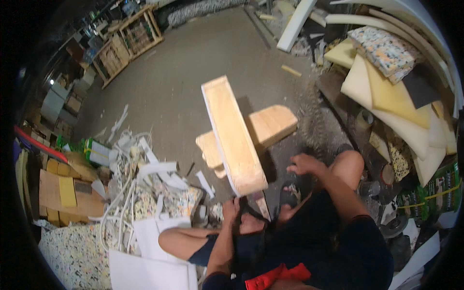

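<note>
A long, pale wooden piece (233, 133) with raised edges, like a shallow trough, rests across a second wooden piece (275, 124) with cut corners on the floor. A thin white strip (216, 129) follows the long piece's left side. Just below its near end is my left hand (231, 210), fingers closed; whatever they hold is too small to make out. My right hand (308, 165) hovers above my right foot, to the right of the wood, fingers loosely apart and nothing visible in them. By my left hand lies a small wedge-shaped scrap (261, 209).
White foam strips and scraps (162, 169) are heaped at the left, beside a speckled foam slab (79, 251). Foam sheets (386, 104) pile up on the right. A wooden frame (128, 43) lies at the far left. A sandal (290, 193) is near my right knee.
</note>
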Demonstrator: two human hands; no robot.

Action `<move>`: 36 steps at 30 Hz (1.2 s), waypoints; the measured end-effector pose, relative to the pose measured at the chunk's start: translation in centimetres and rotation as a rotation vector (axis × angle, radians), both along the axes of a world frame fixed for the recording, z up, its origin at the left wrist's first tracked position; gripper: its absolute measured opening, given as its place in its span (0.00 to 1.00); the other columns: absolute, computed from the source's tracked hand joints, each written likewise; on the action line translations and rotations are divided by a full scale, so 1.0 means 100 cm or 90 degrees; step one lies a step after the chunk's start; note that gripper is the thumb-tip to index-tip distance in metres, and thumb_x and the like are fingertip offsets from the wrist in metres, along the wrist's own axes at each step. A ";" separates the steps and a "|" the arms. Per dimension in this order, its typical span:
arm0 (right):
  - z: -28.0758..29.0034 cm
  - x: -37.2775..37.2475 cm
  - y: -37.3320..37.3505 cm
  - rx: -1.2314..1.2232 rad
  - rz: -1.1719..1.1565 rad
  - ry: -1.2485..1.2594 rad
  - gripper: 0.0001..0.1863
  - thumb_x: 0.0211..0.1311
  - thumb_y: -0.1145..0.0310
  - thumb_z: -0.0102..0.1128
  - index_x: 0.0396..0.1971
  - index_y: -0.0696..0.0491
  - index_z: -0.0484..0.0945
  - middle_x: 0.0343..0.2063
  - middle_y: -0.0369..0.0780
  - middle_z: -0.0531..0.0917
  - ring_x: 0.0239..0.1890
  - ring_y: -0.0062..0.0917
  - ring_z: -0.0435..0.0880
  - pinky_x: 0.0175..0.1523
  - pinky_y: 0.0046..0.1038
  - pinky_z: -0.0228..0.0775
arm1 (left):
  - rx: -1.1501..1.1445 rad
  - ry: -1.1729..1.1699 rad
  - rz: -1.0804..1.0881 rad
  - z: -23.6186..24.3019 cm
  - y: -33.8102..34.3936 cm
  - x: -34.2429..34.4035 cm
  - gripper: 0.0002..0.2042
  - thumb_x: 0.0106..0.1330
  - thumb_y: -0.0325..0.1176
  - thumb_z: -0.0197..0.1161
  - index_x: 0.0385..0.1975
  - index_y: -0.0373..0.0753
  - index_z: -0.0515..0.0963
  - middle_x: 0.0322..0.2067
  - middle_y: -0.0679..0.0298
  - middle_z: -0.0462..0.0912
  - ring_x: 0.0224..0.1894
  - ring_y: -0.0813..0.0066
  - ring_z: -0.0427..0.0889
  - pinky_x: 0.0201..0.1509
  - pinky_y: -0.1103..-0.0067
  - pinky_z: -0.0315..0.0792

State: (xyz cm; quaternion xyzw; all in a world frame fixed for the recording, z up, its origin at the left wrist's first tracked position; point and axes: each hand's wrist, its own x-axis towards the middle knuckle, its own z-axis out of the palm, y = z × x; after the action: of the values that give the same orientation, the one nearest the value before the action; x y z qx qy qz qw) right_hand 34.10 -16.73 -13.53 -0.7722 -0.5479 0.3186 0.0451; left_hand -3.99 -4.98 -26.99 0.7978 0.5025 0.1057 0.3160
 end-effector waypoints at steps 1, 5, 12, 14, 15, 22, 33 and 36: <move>-0.001 -0.001 0.001 -0.013 0.005 0.005 0.31 0.61 0.47 0.61 0.51 0.60 0.78 0.45 0.57 0.82 0.50 0.53 0.80 0.55 0.45 0.71 | 0.002 0.001 -0.006 -0.002 0.000 0.000 0.22 0.71 0.48 0.52 0.35 0.32 0.81 0.34 0.36 0.81 0.41 0.33 0.79 0.45 0.51 0.71; -0.006 -0.001 -0.001 0.045 0.037 0.019 0.26 0.61 0.48 0.60 0.46 0.58 0.79 0.45 0.54 0.82 0.50 0.52 0.80 0.54 0.47 0.71 | -0.036 -0.010 0.023 -0.005 0.000 -0.001 0.22 0.70 0.49 0.53 0.34 0.32 0.80 0.33 0.37 0.81 0.41 0.34 0.79 0.45 0.52 0.71; -0.014 0.005 0.000 0.054 0.046 -0.026 0.26 0.63 0.48 0.58 0.43 0.59 0.79 0.42 0.55 0.82 0.49 0.52 0.80 0.53 0.47 0.72 | -0.100 0.010 0.051 -0.001 0.000 0.003 0.21 0.70 0.47 0.54 0.36 0.32 0.80 0.33 0.37 0.81 0.42 0.35 0.80 0.46 0.53 0.71; -0.016 0.005 -0.001 0.052 0.037 -0.019 0.25 0.63 0.49 0.59 0.42 0.60 0.79 0.41 0.55 0.82 0.48 0.53 0.80 0.52 0.48 0.72 | -0.100 0.018 0.033 0.000 0.001 0.004 0.20 0.70 0.47 0.54 0.36 0.32 0.80 0.33 0.37 0.81 0.42 0.35 0.80 0.45 0.53 0.71; -0.016 0.006 -0.001 0.046 0.034 -0.017 0.25 0.63 0.50 0.60 0.42 0.60 0.79 0.40 0.56 0.82 0.47 0.53 0.80 0.51 0.48 0.71 | -0.094 0.025 0.029 0.000 0.002 0.004 0.20 0.69 0.46 0.54 0.36 0.32 0.80 0.33 0.37 0.81 0.42 0.35 0.80 0.45 0.54 0.71; -0.011 0.006 0.004 0.004 0.010 -0.004 0.27 0.62 0.47 0.60 0.45 0.59 0.80 0.43 0.55 0.83 0.50 0.52 0.80 0.53 0.48 0.73 | -0.142 0.067 0.005 -0.006 0.009 0.004 0.21 0.70 0.46 0.54 0.39 0.30 0.80 0.35 0.35 0.81 0.43 0.35 0.80 0.46 0.54 0.71; 0.005 0.001 0.005 0.019 -0.003 -0.008 0.25 0.61 0.49 0.62 0.43 0.59 0.80 0.42 0.54 0.83 0.49 0.51 0.81 0.53 0.47 0.73 | -0.117 -0.009 0.025 0.003 0.005 0.011 0.20 0.69 0.43 0.57 0.38 0.27 0.81 0.33 0.39 0.83 0.41 0.39 0.83 0.43 0.60 0.74; 0.001 0.001 0.005 -0.004 -0.023 -0.006 0.26 0.61 0.48 0.62 0.44 0.58 0.81 0.45 0.54 0.83 0.51 0.50 0.81 0.54 0.46 0.74 | -0.108 -0.018 0.014 -0.002 0.005 0.011 0.21 0.69 0.44 0.57 0.36 0.27 0.81 0.32 0.37 0.82 0.40 0.38 0.82 0.43 0.59 0.73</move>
State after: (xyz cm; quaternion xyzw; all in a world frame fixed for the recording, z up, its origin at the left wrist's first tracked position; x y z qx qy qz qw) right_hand 34.22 -16.28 -13.47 -0.7837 -0.5329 0.3159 0.0460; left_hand -2.93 -4.48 -27.18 0.7611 0.5139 0.0775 0.3881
